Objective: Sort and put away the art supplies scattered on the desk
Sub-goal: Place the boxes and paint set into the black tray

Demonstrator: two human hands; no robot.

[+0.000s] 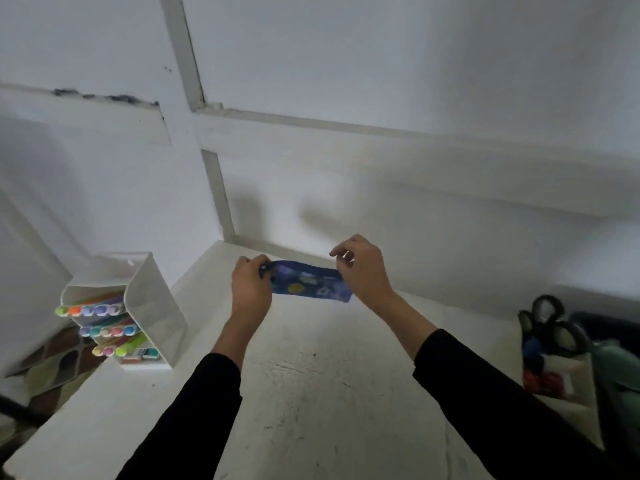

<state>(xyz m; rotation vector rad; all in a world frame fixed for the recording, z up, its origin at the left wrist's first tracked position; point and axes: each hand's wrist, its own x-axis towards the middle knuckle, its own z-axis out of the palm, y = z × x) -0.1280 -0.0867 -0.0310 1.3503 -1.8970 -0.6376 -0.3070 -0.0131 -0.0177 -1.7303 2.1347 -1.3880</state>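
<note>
A blue pencil pouch (304, 285) printed with small yellow and white shapes hangs in the air above the far part of the white desk (322, 382). My left hand (250, 286) pinches its left end. At the pouch's right end my right hand (363, 268) holds on with curled fingers. Both arms wear black sleeves. The inside of the pouch is hidden.
A white tiered organizer (145, 306) filled with several colourful markers stands at the desk's left edge. At the right edge a white holder (568, 379) carries scissors (554, 323) with dark handles, next to a green object (620, 375). White walls rise right behind the desk.
</note>
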